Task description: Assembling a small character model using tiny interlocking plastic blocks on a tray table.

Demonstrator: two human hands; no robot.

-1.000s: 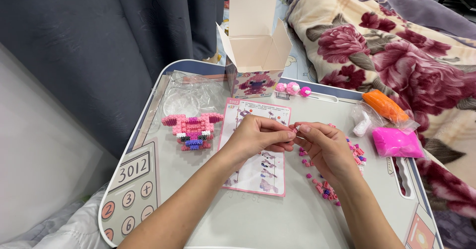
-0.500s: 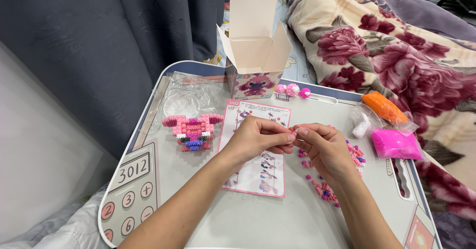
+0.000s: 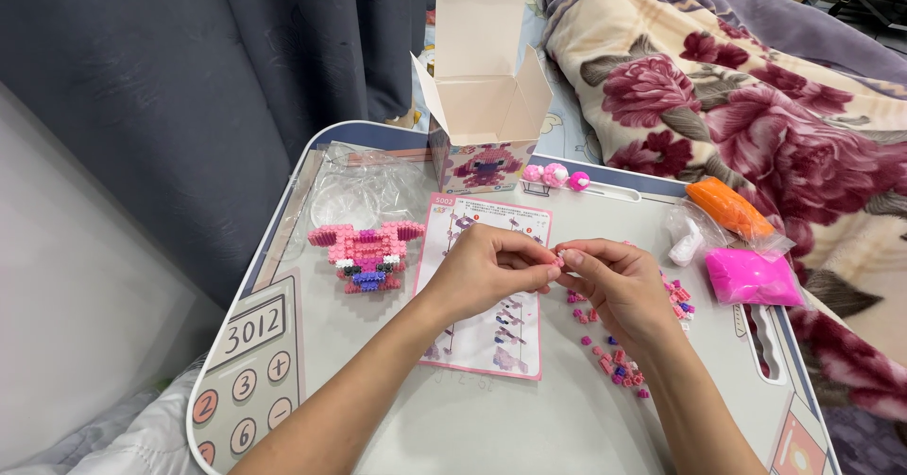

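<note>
Nothing much has shifted since the earlier frame: both hands stay joined over the instruction sheet on the bench. My left hand and right hand pinch one tiny pink brick between closed fingertips. Loose bricks lie under the right hand; pink model sits left.

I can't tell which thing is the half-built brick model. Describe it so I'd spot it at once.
Start at the open cardboard box at the far edge of the white tray table, then come toward the person and left, past the crumpled clear plastic bag. The brick model stands just left of the pink instruction sheet. Unlike the loose bricks scattered under the right hand, it is one assembled pink winged figure.
</note>
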